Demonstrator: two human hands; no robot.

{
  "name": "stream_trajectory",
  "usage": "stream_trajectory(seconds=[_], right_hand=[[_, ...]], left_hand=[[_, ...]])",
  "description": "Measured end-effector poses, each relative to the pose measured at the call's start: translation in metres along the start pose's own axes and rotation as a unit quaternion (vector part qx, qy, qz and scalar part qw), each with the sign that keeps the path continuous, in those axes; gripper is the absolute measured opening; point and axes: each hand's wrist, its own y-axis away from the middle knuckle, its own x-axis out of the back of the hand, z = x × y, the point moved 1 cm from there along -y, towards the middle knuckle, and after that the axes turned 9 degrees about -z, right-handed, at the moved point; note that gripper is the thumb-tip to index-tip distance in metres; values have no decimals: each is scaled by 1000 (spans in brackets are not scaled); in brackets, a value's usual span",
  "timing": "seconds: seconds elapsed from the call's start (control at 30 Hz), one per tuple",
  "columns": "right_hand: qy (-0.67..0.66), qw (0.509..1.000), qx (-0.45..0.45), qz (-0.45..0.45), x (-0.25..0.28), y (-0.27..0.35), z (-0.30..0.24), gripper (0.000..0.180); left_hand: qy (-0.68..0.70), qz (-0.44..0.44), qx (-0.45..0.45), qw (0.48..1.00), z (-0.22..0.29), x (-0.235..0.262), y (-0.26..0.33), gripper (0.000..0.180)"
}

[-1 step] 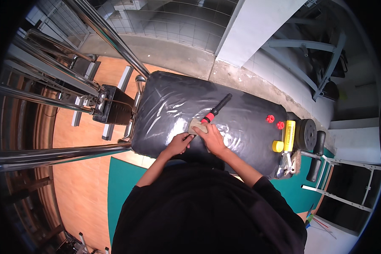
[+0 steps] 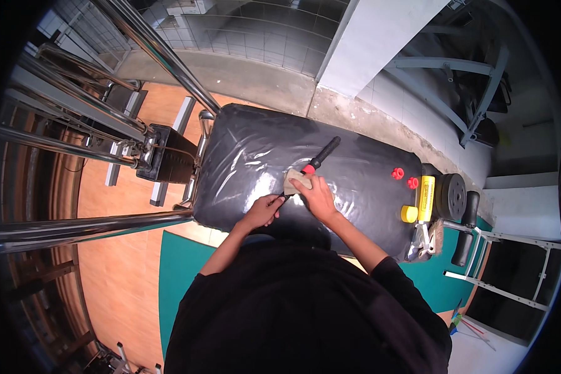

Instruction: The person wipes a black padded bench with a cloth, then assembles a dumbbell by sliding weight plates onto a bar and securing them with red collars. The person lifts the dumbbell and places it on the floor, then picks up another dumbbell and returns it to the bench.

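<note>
Two hands are sharing one bar: black, red-banded, slanting over the bench from the left hand up and away to the right, its far end lying free. Left fingers are pinching the near end; right hand is clamping a tan cloth against the bar, just short of the red band. Right hand is sitting nearer the far end, so the free length is lying ahead of its fingertips, along the axis. Whether the cloth is wrapping fully round, cannot tell; fingers are hiding part of it. Two red knobs, a yellow cap and a yellow tube are resting toward the bench's right end, near a dark plate, well apart from both hands. Nothing is blocking the bar's far end; a steel post is slanting well off to the left.
</note>
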Motion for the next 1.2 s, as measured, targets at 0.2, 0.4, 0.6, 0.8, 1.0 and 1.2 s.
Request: stream_trajectory(seconds=[0.2, 0.4, 0.6, 0.8, 1.0, 1.2], right_hand=[[-109, 962, -250, 24, 14, -36, 107, 57], [-122, 980, -154, 26, -4, -39, 23, 55], [-58, 998, 35, -16, -4, -34, -22, 62], [-95, 979, -182, 2, -10, -92, 61, 54], [-146, 938, -307, 74, -10, -109, 113, 45], [-778, 447, -352, 266, -19, -76, 136, 37]], left_hand=[[172, -88, 41, 980, 10, 5, 11, 31], [223, -92, 60, 969, 11, 10, 9, 22], [351, -154, 45, 922, -4, 30, 30, 24], [342, -180, 90, 918, -2, 29, 52, 31], [276, -181, 90, 939, 3, 32, 56, 36], [276, -157, 5, 948, 23, 30, 54, 40]])
